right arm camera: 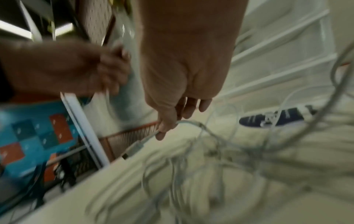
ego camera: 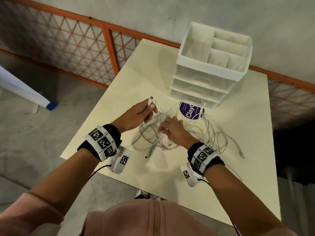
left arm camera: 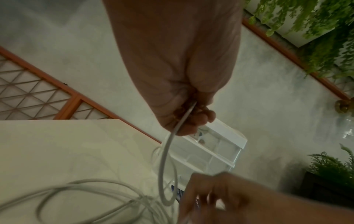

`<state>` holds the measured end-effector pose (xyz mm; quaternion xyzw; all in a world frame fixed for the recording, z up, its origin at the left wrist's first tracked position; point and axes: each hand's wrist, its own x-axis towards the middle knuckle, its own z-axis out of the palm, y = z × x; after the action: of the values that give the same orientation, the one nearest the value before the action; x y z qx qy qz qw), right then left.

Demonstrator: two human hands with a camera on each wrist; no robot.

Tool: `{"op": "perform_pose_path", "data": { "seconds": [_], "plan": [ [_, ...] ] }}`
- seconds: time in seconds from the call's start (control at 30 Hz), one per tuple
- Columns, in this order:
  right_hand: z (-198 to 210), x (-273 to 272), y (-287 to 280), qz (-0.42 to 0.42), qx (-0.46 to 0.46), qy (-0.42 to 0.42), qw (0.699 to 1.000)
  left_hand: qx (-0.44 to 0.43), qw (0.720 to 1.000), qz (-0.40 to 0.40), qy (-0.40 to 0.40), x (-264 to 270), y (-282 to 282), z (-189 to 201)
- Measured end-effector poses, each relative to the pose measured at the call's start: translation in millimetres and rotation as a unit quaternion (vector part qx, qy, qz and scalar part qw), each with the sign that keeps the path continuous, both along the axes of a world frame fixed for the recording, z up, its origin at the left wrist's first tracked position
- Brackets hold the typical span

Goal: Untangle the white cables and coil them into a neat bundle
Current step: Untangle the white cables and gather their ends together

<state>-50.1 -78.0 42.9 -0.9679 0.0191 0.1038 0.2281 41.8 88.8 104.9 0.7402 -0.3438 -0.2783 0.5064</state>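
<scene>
A tangle of white cables (ego camera: 192, 133) lies spread on the cream table (ego camera: 221, 176). My left hand (ego camera: 150, 111) is raised over the tangle's left side and grips one cable just behind its plug (ego camera: 150, 100), which points up and away. In the left wrist view the fist (left arm camera: 189, 119) is closed round that cable (left arm camera: 162, 160), which hangs in a loop. My right hand (ego camera: 163, 132) sits on the middle of the tangle. The right wrist view, blurred, shows its thumb and a finger (right arm camera: 164, 128) pinching a cable close behind another plug (right arm camera: 134, 149).
A white plastic drawer unit (ego camera: 211, 68) with an open divided top stands at the table's far side. A purple round sticker (ego camera: 190, 111) lies in front of it under some loops. Loose cable ends (ego camera: 242, 156) trail right. An orange lattice fence (ego camera: 81, 48) stands behind.
</scene>
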Motion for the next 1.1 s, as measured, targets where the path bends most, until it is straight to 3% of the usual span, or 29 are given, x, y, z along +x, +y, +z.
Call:
{"op": "perform_pose_path", "data": {
  "seconds": [0.1,0.2,0.3,0.43,0.63,0.73,0.8,0.87,0.97,1.03,1.1],
  "plan": [
    [36.9,-3.9,-16.6,-0.081,0.16,-0.076,0.981,-0.016,1.0,0.018,0.001,-1.5,-4.7,0.5],
    [69.6,-5.7,-24.2,-0.136,0.319,-0.125,0.929,-0.042,0.998,0.027,0.035,-8.8,-18.7,6.7],
    [85.5,-6.2,-22.0,-0.155,0.378,-0.158,0.899,-0.112,0.99,0.017,0.078,-19.0,-35.1,17.2],
    [90.8,-10.7,-17.6,-0.162,0.474,-0.169,0.849,-0.176,0.981,0.019,0.076,-26.5,-53.7,29.0],
    [84.7,-8.4,-22.3,-0.106,0.322,-0.064,0.939,-0.236,0.965,0.033,0.108,-29.0,-69.1,58.6],
    [62.2,-11.2,-34.1,-0.079,0.172,-0.054,0.981,-0.295,0.944,0.039,0.141,-20.2,-68.1,79.3],
    [51.4,-20.7,-57.8,-0.118,0.036,-0.048,0.991,-0.308,0.936,0.079,0.152,-12.1,-61.8,88.5],
    [48.3,-35.7,-86.5,-0.183,-0.059,-0.055,0.98,-0.296,0.94,0.126,0.112,-2.8,-50.3,90.4],
    [62.6,-50.6,-114.6,-0.258,-0.023,-0.097,0.961,-0.207,0.97,0.125,0.001,4.6,-39.0,81.2],
    [83.7,-47.4,-112.5,-0.233,0.064,-0.121,0.963,-0.072,0.991,0.055,-0.097,-1.7,-45.7,67.9],
    [110.5,-39.1,-96.2,-0.175,0.114,-0.124,0.97,0.023,0.992,-0.033,-0.12,-17.1,-60.3,53.9]
  ]
}}
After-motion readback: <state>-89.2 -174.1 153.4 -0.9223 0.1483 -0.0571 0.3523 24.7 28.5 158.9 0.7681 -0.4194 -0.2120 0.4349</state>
